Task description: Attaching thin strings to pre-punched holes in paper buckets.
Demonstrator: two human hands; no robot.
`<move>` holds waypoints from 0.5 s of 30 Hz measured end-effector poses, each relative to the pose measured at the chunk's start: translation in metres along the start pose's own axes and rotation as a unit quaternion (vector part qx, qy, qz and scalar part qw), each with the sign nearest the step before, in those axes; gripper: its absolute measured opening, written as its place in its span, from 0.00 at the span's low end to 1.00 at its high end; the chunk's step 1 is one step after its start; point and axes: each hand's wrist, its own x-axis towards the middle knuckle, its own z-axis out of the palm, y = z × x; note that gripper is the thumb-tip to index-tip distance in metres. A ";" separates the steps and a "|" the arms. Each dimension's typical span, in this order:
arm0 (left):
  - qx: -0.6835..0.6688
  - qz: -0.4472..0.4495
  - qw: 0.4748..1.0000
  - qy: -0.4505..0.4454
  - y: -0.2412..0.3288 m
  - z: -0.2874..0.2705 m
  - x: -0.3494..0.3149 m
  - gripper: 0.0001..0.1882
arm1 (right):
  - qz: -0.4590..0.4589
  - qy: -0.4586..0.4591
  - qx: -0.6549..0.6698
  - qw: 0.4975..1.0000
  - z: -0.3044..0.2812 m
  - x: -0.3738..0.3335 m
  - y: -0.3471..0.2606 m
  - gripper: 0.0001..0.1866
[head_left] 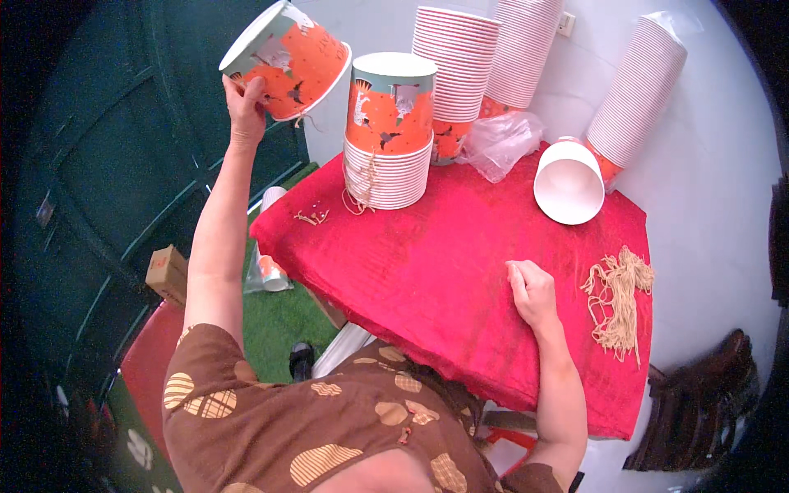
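Left hand (247, 103): fingers grasping an orange-and-green printed paper bucket (297, 70), raised and tilted, left of an inverted stack of matching buckets (390, 119). Right hand (535, 289): fingers curled (contents undeterminable), over the red cloth-covered table (436, 255), left of beige string strands (620, 308).

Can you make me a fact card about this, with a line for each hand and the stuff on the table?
Left hand: holding up a patterned bucket
Right hand: curled, over the red cloth; can't tell if touching
Nearest stack: orange-and-teal bucket on top, white rims below
Open bucket: white inside, far right part of table
String bundle: tan, right side of table
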 end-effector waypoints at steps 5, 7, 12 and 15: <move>-0.027 -0.001 1.000 0.015 -0.003 0.014 0.006 0.27 | 0.001 -0.017 0.006 1.000 0.003 -0.002 0.005 0.07; -0.022 -0.012 1.000 0.008 -0.010 0.017 0.008 0.28 | 0.004 -0.028 0.000 1.000 0.002 -0.001 0.004 0.07; -0.072 -0.025 0.997 -0.012 -0.013 0.048 0.004 0.28 | 0.013 -0.027 0.013 0.999 0.003 -0.002 0.004 0.08; -0.079 -0.033 0.996 -0.037 -0.026 0.041 0.011 0.27 | 0.018 -0.033 0.015 0.999 0.003 -0.002 0.004 0.08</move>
